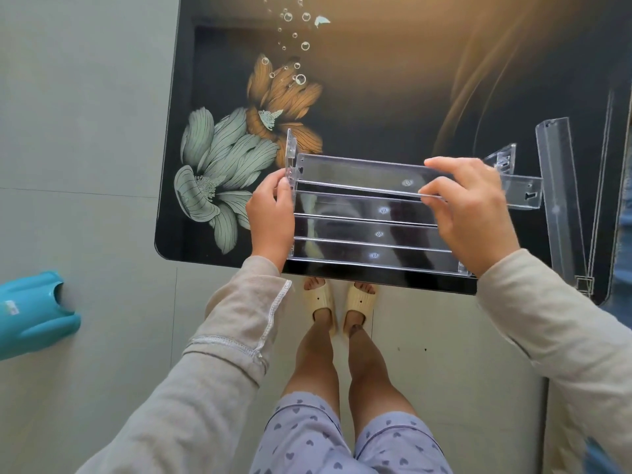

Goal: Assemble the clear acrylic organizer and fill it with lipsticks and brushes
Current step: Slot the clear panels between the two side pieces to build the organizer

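Note:
A partly built clear acrylic organizer (pixel 369 234) with several long stepped shelves lies at the near edge of the black glass table (pixel 376 97). My left hand (pixel 272 213) grips its upright left side panel (pixel 290 155). My right hand (pixel 468 206) pinches the top long strip (pixel 359 171), which runs from the left panel out past my fingers to the right. No lipsticks or brushes show.
Loose clear panels lie at the right: a long one (pixel 557 200) standing along the table edge and a small bracket piece (pixel 502 159). A turquoise plastic object (pixel 34 313) sits on the grey floor at left. Painted flowers (pixel 239 152) decorate the tabletop.

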{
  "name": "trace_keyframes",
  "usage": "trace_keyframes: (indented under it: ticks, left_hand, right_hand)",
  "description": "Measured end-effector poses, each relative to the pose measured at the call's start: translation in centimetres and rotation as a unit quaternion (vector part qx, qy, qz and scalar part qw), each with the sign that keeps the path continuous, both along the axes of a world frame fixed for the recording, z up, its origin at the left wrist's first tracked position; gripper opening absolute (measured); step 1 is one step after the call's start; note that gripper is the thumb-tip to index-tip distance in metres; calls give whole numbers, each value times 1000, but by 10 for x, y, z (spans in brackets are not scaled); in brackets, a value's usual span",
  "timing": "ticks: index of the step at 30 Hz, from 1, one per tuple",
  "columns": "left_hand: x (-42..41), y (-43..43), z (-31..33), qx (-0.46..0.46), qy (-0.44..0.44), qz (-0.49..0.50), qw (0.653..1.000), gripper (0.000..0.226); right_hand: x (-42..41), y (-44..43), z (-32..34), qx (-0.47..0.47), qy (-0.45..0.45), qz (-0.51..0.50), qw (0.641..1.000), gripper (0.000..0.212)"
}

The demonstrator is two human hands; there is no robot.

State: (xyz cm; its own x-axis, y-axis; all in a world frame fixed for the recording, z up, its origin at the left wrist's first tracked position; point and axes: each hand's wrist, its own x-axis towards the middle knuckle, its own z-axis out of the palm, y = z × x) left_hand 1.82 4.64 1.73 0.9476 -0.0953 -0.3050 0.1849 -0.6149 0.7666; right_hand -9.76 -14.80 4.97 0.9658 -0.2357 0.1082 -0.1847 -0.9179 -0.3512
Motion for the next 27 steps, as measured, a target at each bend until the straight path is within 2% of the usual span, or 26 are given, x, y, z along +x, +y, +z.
trace_keyframes:
  ticks: [7,27]
  left_hand:
    - [4,1,-2,-25,-1,13,1000,32]
    - [6,-5,-2,-2,-14,7,1000,38]
  right_hand:
    - [15,6,-12,31,34,7,999,6]
    - [14,6,-21,47,58,4,997,5]
